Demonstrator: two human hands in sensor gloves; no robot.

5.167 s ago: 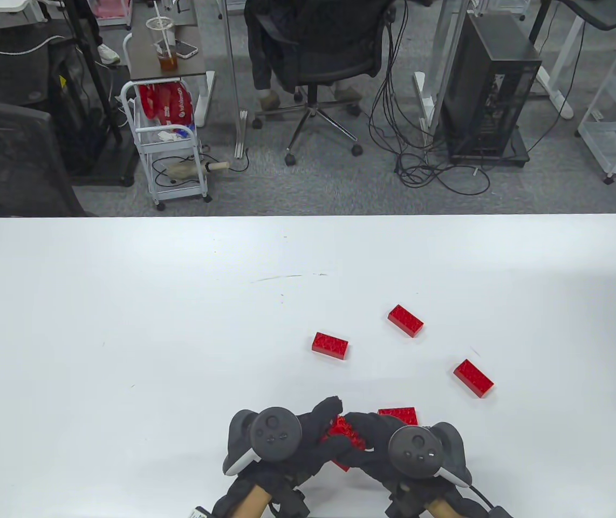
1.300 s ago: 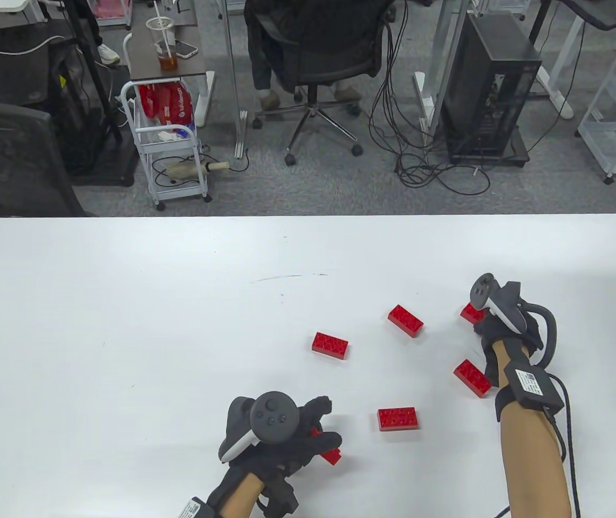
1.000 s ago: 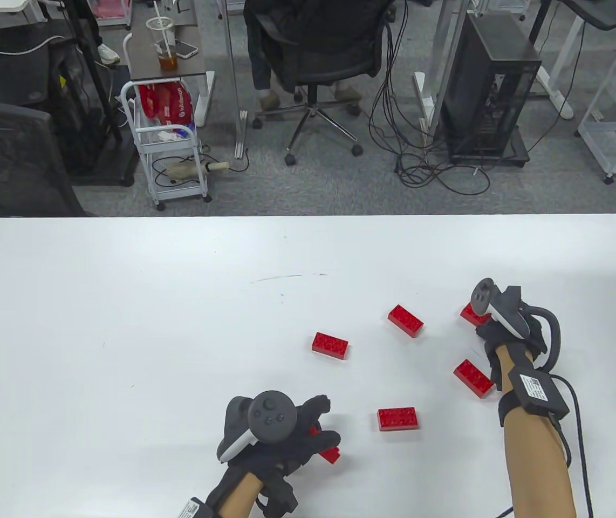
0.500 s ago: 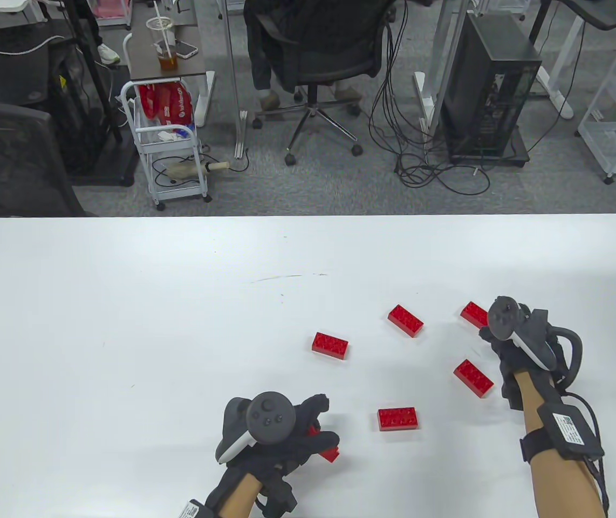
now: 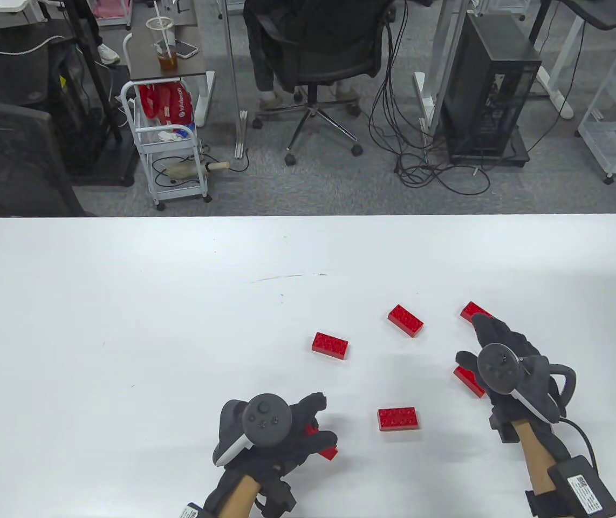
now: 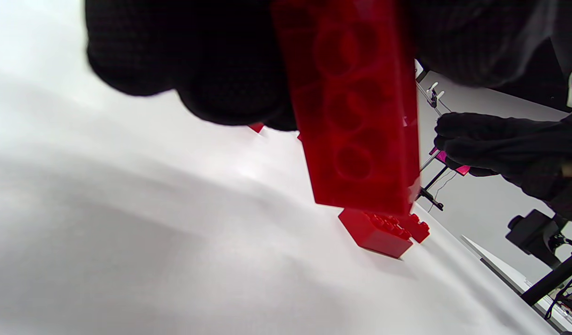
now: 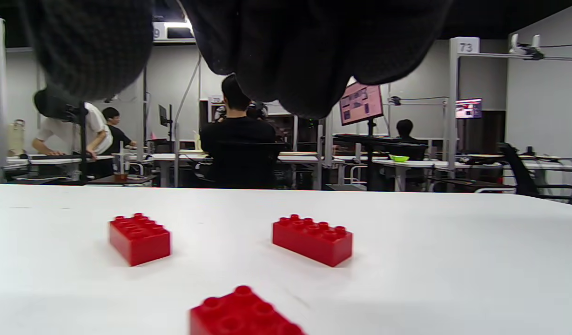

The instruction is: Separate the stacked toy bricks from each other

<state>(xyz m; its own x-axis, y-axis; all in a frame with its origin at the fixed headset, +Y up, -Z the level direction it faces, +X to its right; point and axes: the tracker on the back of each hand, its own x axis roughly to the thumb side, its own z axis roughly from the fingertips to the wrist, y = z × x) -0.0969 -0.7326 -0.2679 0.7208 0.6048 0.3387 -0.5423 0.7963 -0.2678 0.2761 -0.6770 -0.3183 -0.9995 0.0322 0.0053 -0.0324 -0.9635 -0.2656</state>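
Note:
My left hand (image 5: pixel 319 426) grips a red brick (image 5: pixel 329 452) near the table's front edge. The left wrist view shows its hollow underside (image 6: pixel 355 116) between my fingers; I cannot tell whether another brick is stuck to it. My right hand (image 5: pixel 470 340) is open and empty, with fingers spread, and hovers between two loose red bricks (image 5: pixel 474 311) (image 5: pixel 467 380). Both lie on the table in the right wrist view (image 7: pixel 312 239) (image 7: pixel 244 314). Three other loose red bricks (image 5: pixel 330 345) (image 5: pixel 405 320) (image 5: pixel 398 418) lie singly on the white table (image 5: pixel 124 324).
All the loose bricks lie on the right half of the table. An office chair (image 5: pixel 319 48), a small cart (image 5: pixel 170 156) and a computer tower (image 5: pixel 488 91) stand on the floor beyond the far edge.
My right hand set a brick down at the far right, let go, and drew back toward the near edge with fingers open. My left hand has barely moved and still holds its brick.

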